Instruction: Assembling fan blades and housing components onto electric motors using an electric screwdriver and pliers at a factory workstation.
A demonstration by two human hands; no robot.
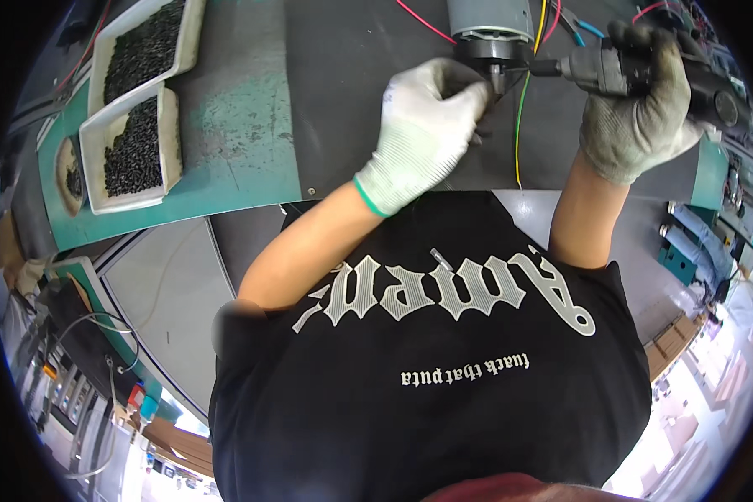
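A grey cylindrical motor (489,18) with a black end part (481,50) and a short metal shaft stands at the top middle of the bench. Close against that shaft is my left hand (431,125) in a white knit glove, its thumb and fingers pinched together. What they hold, if anything, is hidden. My right hand (636,117), in a dirtier grey glove, grips a dark power screwdriver (598,70) lying level. Its black tip (546,68) points left at the motor's end, near my left fingertips; whether it touches cannot be made out.
Two white trays (171,142) full of small black pieces sit at the left, beside a small round dish (69,177). A yellow-green wire (519,134) hangs over the dark mat (351,109). Blue-handled pliers (590,29) lie behind the screwdriver.
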